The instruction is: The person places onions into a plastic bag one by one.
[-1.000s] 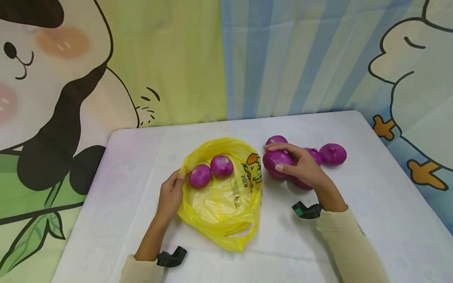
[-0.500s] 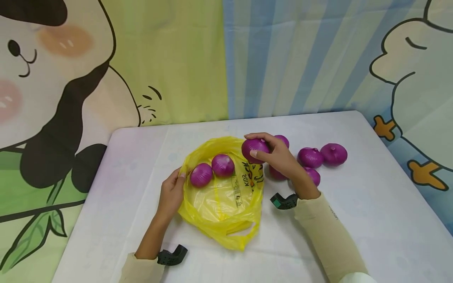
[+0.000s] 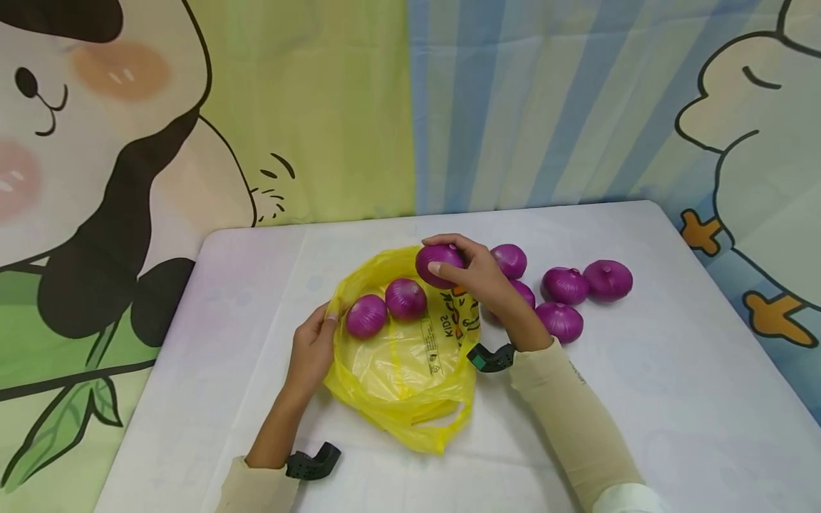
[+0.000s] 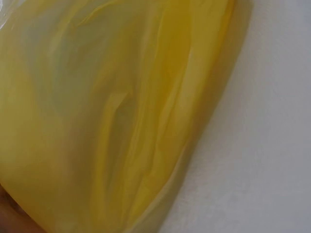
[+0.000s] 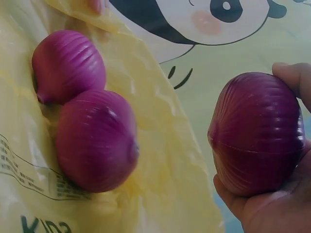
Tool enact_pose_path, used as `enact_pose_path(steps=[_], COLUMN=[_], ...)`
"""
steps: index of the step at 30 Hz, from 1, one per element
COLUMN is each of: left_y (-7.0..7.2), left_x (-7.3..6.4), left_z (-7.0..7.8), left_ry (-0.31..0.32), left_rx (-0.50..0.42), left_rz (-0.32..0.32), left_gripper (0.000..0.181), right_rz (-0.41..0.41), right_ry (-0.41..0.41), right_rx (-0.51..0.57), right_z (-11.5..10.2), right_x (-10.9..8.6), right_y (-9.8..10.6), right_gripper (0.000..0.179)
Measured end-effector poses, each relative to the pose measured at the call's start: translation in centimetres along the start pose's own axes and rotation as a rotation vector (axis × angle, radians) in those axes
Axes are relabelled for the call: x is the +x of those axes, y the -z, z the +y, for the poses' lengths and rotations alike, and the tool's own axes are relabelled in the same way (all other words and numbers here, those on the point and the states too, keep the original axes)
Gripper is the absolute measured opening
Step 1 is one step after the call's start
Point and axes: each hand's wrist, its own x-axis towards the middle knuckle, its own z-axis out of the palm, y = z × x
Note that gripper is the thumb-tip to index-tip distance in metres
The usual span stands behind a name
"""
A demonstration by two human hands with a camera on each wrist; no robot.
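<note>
A yellow plastic bag (image 3: 385, 367) lies spread with its mouth open, and two purple onions (image 3: 367, 316) sit inside it. My left hand (image 3: 311, 349) pinches the bag's left rim between thumb and fingers. Over the bag's far right rim, my right hand (image 3: 471, 267) grips another purple onion (image 3: 438, 265). The right wrist view shows this held onion (image 5: 257, 133) between thumb and fingers, beside the two onions in the bag (image 5: 97, 141). Yellow film (image 4: 112, 116) fills most of the left wrist view, with a bit of the left hand at its lower left corner.
Several more purple onions (image 3: 564, 286) lie on the white table (image 3: 641, 399) to the right of the bag, one of them partly behind the right forearm. A cartoon-printed cloth (image 3: 321, 107) hangs behind the table's far edge.
My right hand has lifted an onion from the group on the right and carried it left over the bag's rim. The left hand keeps its hold on the bag.
</note>
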Motion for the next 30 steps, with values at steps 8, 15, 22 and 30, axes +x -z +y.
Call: enact_pose_path(steps=[8, 15, 22, 30], left_y=[-0.1, 0.0, 0.0, 0.0], left_x=[0.1, 0.1, 0.1, 0.1], left_z=[0.0, 0.0, 0.1, 0.0], left_ry=[-0.002, -0.005, -0.011, -0.013], left_rx=[-0.012, -0.017, -0.021, -0.011], left_rz=[0.007, -0.004, -0.003, -0.002], left_gripper=[0.037, 0.037, 0.038, 0.038], right_rz=[0.009, 0.003, -0.001, -0.031], right_ry=[-0.062, -0.092, -0.069, -0.014], right_rx=[-0.001, -0.047, -0.073, -0.089], right_z=[1.1, 2.1, 2.9, 3.6], right_x=[0.5, 0.9, 1.0, 0.8], right_y=[-0.9, -1.2, -1.3, -1.2], right_gripper=[0.04, 0.044, 0.047, 0.047])
